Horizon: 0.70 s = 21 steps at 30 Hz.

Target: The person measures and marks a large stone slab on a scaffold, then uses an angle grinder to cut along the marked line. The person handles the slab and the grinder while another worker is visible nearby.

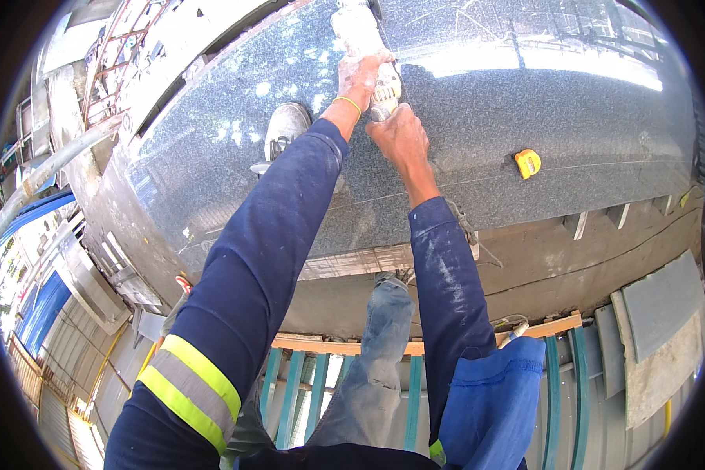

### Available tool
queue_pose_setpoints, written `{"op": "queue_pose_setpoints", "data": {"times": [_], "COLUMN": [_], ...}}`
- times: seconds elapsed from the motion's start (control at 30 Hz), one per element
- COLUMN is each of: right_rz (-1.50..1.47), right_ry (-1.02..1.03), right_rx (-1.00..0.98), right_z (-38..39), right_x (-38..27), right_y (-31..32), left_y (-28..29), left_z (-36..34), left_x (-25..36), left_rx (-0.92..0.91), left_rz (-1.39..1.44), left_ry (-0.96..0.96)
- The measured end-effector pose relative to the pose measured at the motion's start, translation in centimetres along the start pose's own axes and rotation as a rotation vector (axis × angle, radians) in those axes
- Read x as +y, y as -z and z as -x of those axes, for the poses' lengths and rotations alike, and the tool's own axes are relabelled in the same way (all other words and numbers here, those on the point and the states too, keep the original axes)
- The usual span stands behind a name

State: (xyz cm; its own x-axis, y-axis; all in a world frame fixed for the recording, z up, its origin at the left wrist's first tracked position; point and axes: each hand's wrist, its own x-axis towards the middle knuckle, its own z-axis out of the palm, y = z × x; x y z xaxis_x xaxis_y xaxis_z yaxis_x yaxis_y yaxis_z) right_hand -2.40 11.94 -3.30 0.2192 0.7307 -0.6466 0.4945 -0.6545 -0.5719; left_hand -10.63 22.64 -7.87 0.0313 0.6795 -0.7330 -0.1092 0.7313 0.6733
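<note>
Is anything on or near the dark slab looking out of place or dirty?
Mildly, yes: a yellow tape measure lies loose on the slab, right of the power tool, where it might get knocked. Whitish smudges also stand out on the dark right sleeve.

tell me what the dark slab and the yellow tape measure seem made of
Slab: probably polished granite or similar stone; it is dark, finely speckled and mirrors bright light.

Tape measure: likely smooth plastic outside, being evenly yellow and rounded, though rubber coating is possible.

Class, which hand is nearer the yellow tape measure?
Right. The right hand is left of the yellow tape measure; the left hand is farther left and farther forward.
</note>
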Motion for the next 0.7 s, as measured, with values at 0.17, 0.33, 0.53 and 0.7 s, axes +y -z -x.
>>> {"op": "queue_pose_setpoints", "data": {"times": [0.17,0.33,0.53,0.7], "right_rz": [0.013,0.005,-0.024,-0.027], "right_ry": [-0.021,0.002,-0.010,0.001], "right_rx": [-0.022,-0.013,-0.023,0.004], "right_z": [0.2,1.4,0.6,-0.2], "right_x": [-0.3,0.7,0.0,0.2], "right_y": [0.1,0.3,0.1,-0.5], "left_y": [0.2,-0.6,0.3,0.8], "left_z": [0.4,2.2,0.2,-0.7], "left_x": [0.4,-0.2,-0.3,-0.5], "left_rx": [-0.008,0.005,-0.041,-0.041], "left_rz": [0.007,0.022,0.039,-0.009], "left_ry": [0.023,0.044,0.019,0.028]}}
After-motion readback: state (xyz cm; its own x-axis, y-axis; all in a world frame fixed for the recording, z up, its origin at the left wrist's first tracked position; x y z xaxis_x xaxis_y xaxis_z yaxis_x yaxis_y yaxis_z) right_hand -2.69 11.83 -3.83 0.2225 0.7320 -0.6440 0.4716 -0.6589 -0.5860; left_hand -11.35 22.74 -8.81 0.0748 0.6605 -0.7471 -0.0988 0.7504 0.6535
